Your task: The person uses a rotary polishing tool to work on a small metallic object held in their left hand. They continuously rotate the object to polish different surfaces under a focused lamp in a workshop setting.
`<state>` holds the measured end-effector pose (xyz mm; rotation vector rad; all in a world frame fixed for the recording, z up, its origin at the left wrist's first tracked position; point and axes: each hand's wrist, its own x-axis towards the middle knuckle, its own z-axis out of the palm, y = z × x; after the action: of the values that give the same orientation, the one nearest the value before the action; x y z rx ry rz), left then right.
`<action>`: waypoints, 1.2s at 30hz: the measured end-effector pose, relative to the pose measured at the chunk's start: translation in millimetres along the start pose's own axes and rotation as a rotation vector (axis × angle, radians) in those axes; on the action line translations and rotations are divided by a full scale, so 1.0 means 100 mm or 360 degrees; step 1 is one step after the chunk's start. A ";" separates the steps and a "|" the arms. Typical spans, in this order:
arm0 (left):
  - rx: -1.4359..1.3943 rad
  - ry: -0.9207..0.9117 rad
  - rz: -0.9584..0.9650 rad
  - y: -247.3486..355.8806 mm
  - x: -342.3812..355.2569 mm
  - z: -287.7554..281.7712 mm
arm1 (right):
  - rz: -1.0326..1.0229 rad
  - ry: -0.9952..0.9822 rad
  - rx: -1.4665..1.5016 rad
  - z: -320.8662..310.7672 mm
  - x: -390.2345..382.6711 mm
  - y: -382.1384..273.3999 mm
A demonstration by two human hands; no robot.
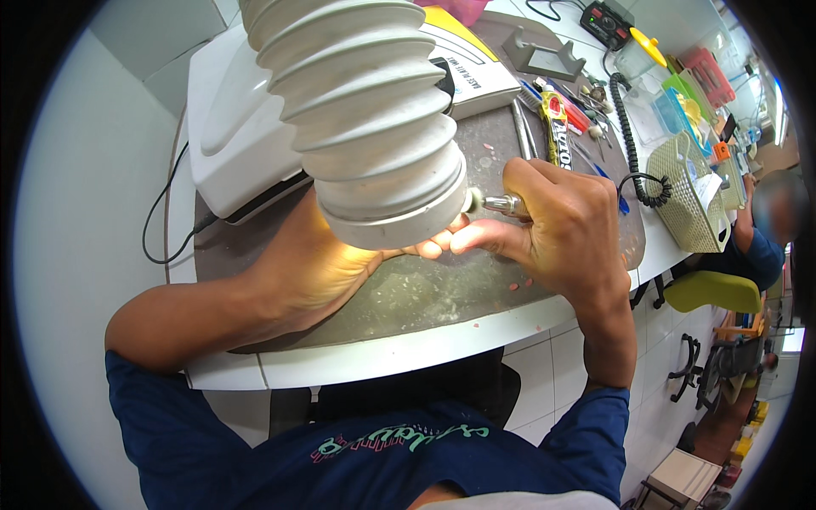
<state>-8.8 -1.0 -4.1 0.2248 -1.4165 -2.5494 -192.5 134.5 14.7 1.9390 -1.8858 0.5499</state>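
Your right grip (565, 223) closed around a rotary handpiece (508, 205) beside the extraction hose (370, 110) | left grip (316, 259), partly behind: couldn't tell its hold

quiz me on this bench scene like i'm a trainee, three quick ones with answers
1. Which hand holds the metal rotary handpiece?
2. True or false: from this view, the white corrugated hose hides part of the left hand.
3. What colour is the backrest of the chair at the right: a) red, b) yellow-green, c) white?

Key: 1. The right hand. 2. True. 3. b.
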 end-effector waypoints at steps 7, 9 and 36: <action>0.0099 0.0040 0.0019 0.03 -0.01 0.02 | -0.0013 0.0001 -0.0040 0.00 0.02 -0.01; 0.0097 0.0059 0.0015 0.02 -0.01 0.02 | -0.0008 -0.0019 -0.0032 -0.01 0.02 -0.01; -0.0180 -0.0093 0.0060 -0.04 0.01 -0.06 | 0.0024 0.0008 0.0025 -0.02 0.01 0.01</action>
<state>-9.1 -4.3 -10.4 0.1047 -1.2781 -2.6151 -193.5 134.8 17.3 1.9328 -1.9003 0.5756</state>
